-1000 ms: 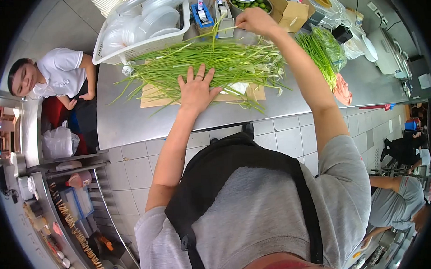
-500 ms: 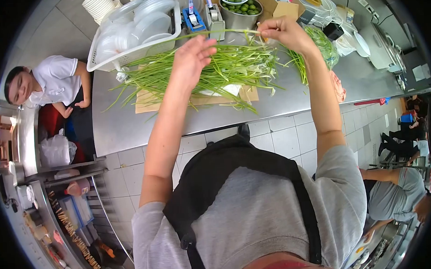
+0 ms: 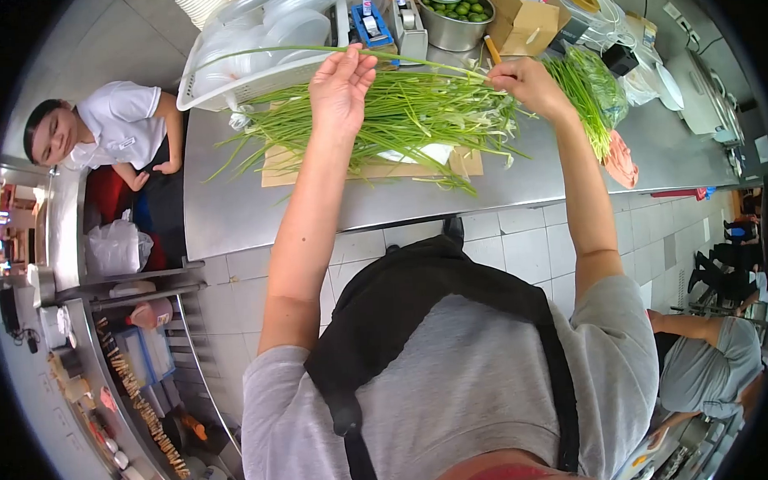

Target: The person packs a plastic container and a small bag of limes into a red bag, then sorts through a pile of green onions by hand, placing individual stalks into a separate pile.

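One long green stalk [image 3: 420, 62] is stretched above a loose pile of green stalks [image 3: 396, 113] on the metal counter [image 3: 256, 212]. My left hand [image 3: 342, 85] pinches the stalk near its middle, its leafy end reaching left over the white basket. My right hand [image 3: 527, 84] holds the pale end at the right. Under the pile lie brown cardboard [image 3: 284, 169] and something white [image 3: 429, 154]. A second green bunch [image 3: 582, 106], partly in clear plastic, lies to the right of my right hand.
A white basket of clear plastic lids [image 3: 260, 83] stands back left, beside tape dispensers [image 3: 411, 32] and a metal pot of green fruit [image 3: 459, 21]. A person [image 3: 113, 122] leans at the counter's left end. Another person in grey [image 3: 709, 355] is at lower right.
My left hand has lifted off the pile and now closes on the stalk. My right hand has moved right, and the stalk is now stretched between both hands.
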### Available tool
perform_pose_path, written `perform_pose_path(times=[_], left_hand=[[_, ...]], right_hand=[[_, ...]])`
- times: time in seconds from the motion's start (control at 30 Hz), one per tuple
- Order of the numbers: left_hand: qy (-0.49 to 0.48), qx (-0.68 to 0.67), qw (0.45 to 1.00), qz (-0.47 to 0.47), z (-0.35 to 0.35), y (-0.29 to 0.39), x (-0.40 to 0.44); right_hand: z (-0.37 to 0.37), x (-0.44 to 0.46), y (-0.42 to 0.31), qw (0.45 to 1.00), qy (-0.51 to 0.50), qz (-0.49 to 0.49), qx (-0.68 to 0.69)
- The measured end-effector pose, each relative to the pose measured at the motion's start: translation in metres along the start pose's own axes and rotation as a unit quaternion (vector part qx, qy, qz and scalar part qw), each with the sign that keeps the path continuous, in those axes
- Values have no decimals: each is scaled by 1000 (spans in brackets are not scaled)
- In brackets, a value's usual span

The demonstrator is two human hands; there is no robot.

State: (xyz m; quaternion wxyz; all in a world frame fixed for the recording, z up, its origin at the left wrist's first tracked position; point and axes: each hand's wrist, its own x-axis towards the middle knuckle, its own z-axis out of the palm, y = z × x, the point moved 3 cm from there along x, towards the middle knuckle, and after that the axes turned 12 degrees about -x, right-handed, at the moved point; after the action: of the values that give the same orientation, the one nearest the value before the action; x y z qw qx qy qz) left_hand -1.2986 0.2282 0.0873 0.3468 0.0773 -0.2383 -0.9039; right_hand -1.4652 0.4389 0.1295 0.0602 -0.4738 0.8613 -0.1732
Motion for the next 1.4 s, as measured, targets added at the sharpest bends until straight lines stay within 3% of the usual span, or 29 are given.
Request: perform_pose_path(times=[0.07, 0.13, 0.23, 0.3, 0.33, 0.4, 0.5, 0.63, 0.73, 0.8, 0.9, 1.03, 1.1, 1.13, 1.2, 1.27, 1.33, 1.4], left_hand=[[8, -3, 1000, 4, -1, 1, 1], [11, 8, 1000, 11, 0, -1, 1], [10, 30, 999, 4, 2, -6, 0], [5, 33, 999, -3, 3, -8, -1], [2, 36, 999, -6, 3, -8, -1], [3, 27, 1000, 13, -1, -2, -1], [12, -3, 999, 50, -10, 15, 0], [20, -28, 994, 105, -22, 35, 2], [17, -4, 989, 148, -20, 36, -1], [-6, -21, 971, 236, -12, 39, -8], [19, 32, 970, 241, -9, 52, -10], [-5, 29, 987, 157, -16, 35, -6], [1, 26, 990, 141, -15, 26, -8], [5, 22, 992, 122, -14, 20, -10], [8, 31, 993, 110, -11, 11, -14], [5, 31, 996, 89, -9, 0, -16], [-9, 38, 997, 67, -8, -5, -16], [-2, 51, 992, 118, -9, -1, -16]], right_hand=[[1, 2, -9, 997, 31, -19, -61], [7, 7, -33, 982, 123, -106, -95], [22, 19, -67, 974, 150, -145, -92], [34, 28, -83, 963, 180, -199, 36], [36, 31, -85, 963, 181, -197, 36], [47, 41, -85, 983, 57, -174, -16], [50, 43, -73, 985, 35, -170, 13], [53, 46, -66, 978, 69, -193, -30], [54, 54, -62, 990, 65, -112, -59], [61, 69, -44, 983, 142, -8, -116], [70, 72, -22, 977, 74, 54, -193], [39, 60, -55, 936, 72, -18, -344], [26, 56, -78, 921, 185, -35, -341], [28, 57, -80, 921, 183, -32, -341], [32, 59, -90, 957, 204, -158, -133], [43, 50, -109, 969, 142, -194, 59], [52, 39, -123, 973, 117, -162, 115], [61, 33, -120, 989, 87, -117, 38]])
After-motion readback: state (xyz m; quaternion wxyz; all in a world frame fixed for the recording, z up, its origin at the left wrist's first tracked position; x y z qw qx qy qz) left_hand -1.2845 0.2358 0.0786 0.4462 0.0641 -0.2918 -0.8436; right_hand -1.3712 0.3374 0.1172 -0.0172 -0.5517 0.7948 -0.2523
